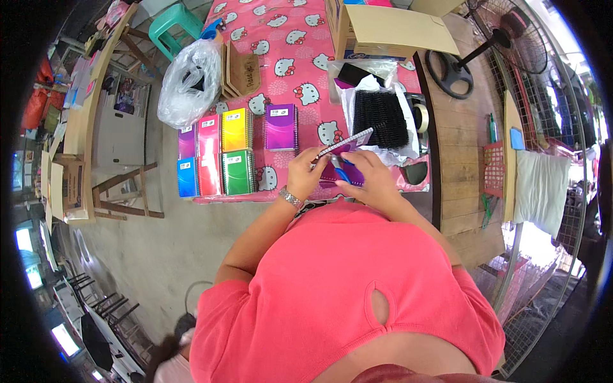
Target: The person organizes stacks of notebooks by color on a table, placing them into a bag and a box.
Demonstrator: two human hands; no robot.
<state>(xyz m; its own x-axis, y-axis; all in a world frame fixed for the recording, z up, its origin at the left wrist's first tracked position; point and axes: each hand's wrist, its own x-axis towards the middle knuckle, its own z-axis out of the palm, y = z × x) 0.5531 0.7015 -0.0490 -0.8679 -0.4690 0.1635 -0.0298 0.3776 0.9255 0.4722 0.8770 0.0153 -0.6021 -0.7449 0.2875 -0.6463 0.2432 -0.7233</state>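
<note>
At the table's near edge, my left hand (305, 171) is closed on a purple spiral notebook (327, 173) that is tilted partly open, its white spiral edge slanting up to the right. My right hand (375, 180) grips a pair of pliers (341, 171) with blue handles, its metal head against the notebook's edge. Fingers hide part of the contact. To the left lie several spiral notebooks, among them a purple one (281, 126), a yellow one (237, 129), a green one (238, 172) and a blue one (187, 175). Beyond my right hand, black binding coils (382, 118) rest on white wrapping (412, 137).
A pink patterned cloth (281, 86) covers the table. Wooden boards (242, 73) and a stuffed clear plastic bag (190, 83) stand at the far left. An open cardboard box (396, 32) is at the back right. A tape roll (421, 118) lies by the right edge.
</note>
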